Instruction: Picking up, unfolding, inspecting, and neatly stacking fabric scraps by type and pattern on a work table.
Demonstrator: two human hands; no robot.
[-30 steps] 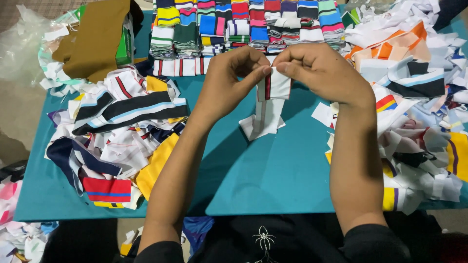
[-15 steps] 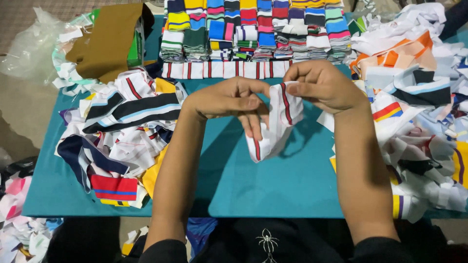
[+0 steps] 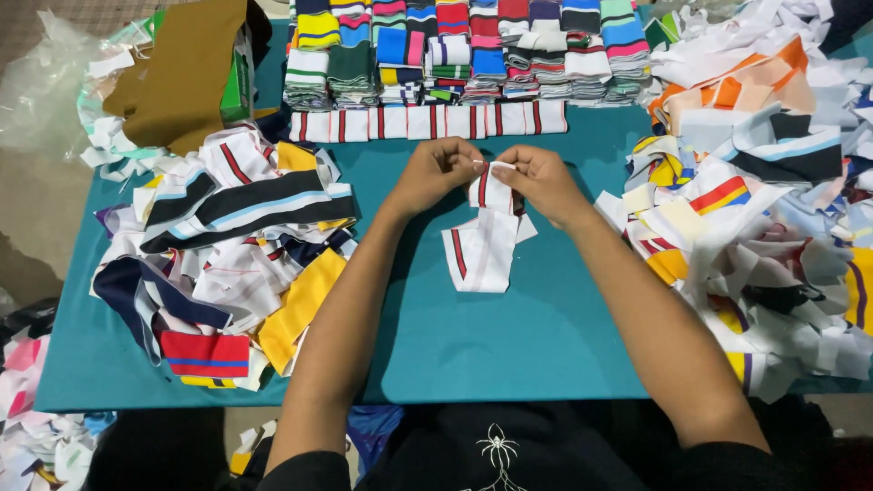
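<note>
My left hand (image 3: 435, 173) and my right hand (image 3: 538, 180) meet over the middle of the teal table (image 3: 509, 345). Both pinch the top edge of a white knit strip with red stripes (image 3: 480, 245). The strip hangs folded from my fingers, and its lower end rests on the table. A row of matching white red-striped strips (image 3: 427, 121) lies flat just beyond my hands.
Folded stacks of striped knit pieces (image 3: 473, 50) line the far edge. A loose heap of mixed strips (image 3: 218, 245) covers the left side, another heap (image 3: 764, 209) the right. A brown cloth (image 3: 177, 77) lies at far left. Scraps litter the floor (image 3: 36, 436).
The strip was held open and spread wider half a second ago; now my hands have come together and it hangs folded narrower, lower end on the table.
</note>
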